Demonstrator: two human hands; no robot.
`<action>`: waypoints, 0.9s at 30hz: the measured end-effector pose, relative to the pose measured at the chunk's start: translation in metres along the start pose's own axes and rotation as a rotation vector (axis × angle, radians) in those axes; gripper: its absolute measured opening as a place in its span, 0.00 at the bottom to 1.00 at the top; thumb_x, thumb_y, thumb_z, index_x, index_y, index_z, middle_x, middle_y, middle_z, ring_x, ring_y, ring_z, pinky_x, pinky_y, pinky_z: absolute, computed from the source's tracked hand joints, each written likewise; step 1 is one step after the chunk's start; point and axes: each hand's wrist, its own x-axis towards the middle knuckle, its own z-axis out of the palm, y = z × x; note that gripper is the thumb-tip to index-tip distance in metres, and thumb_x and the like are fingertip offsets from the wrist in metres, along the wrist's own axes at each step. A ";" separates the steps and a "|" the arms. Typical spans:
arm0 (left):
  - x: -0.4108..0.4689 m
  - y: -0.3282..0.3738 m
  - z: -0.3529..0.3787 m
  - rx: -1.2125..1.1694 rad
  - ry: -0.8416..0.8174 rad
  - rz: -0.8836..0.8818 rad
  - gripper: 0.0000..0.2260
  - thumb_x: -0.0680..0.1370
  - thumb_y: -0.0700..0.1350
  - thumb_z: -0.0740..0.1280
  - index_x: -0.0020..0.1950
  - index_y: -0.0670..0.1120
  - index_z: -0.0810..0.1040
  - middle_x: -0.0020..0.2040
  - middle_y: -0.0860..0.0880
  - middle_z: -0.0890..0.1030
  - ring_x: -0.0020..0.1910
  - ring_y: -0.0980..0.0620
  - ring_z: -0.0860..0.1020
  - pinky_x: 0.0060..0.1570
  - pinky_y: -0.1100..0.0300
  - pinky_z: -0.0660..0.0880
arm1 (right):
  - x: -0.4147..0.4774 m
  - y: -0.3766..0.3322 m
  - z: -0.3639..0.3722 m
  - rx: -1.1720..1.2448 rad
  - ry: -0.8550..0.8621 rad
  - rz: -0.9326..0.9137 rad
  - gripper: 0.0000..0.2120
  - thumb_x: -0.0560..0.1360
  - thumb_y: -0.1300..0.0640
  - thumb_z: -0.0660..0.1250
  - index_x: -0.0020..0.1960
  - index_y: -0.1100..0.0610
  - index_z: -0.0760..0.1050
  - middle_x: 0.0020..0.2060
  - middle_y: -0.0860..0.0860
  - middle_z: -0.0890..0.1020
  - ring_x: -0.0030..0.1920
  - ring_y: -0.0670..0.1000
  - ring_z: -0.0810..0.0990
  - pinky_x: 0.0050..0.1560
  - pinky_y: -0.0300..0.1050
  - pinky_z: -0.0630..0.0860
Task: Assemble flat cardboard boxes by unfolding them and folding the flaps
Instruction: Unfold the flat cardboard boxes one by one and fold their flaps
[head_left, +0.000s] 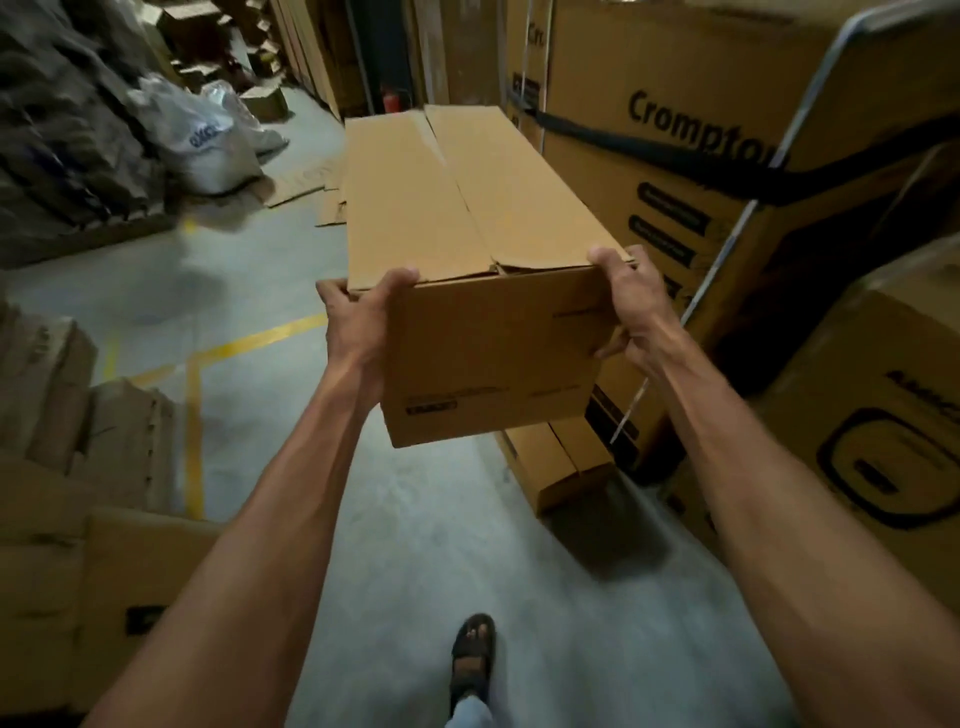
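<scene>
Cardboard box (488, 353) in the grip of left hand (359, 318) and right hand (631, 307) at near corners, fingers mostly hidden

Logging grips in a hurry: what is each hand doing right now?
The left hand grips the box at its near left corner.
The right hand grips the box at its near right corner.

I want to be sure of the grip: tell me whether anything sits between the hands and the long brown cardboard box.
Nothing visible does. The left hand and right hand grip the near corners of the long brown cardboard box directly, thumbs on top.
</scene>
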 end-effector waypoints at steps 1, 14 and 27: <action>-0.023 0.017 0.003 -0.004 -0.021 0.021 0.32 0.61 0.60 0.78 0.52 0.52 0.62 0.49 0.47 0.74 0.42 0.49 0.76 0.34 0.55 0.73 | -0.021 -0.012 -0.017 0.024 0.017 -0.012 0.21 0.80 0.40 0.62 0.68 0.49 0.67 0.59 0.53 0.75 0.57 0.62 0.76 0.41 0.76 0.79; -0.195 0.096 0.042 0.045 -0.231 0.225 0.29 0.65 0.64 0.76 0.57 0.57 0.66 0.56 0.47 0.79 0.55 0.44 0.81 0.56 0.36 0.79 | -0.201 -0.052 -0.171 0.144 0.258 -0.097 0.18 0.79 0.38 0.63 0.63 0.48 0.71 0.59 0.52 0.77 0.57 0.61 0.78 0.38 0.77 0.78; -0.241 0.093 0.070 0.039 -0.524 0.165 0.31 0.67 0.61 0.77 0.62 0.51 0.67 0.58 0.46 0.79 0.55 0.45 0.80 0.49 0.44 0.81 | -0.308 -0.035 -0.222 0.139 0.591 -0.032 0.20 0.79 0.39 0.63 0.66 0.48 0.70 0.57 0.50 0.76 0.54 0.59 0.78 0.33 0.70 0.81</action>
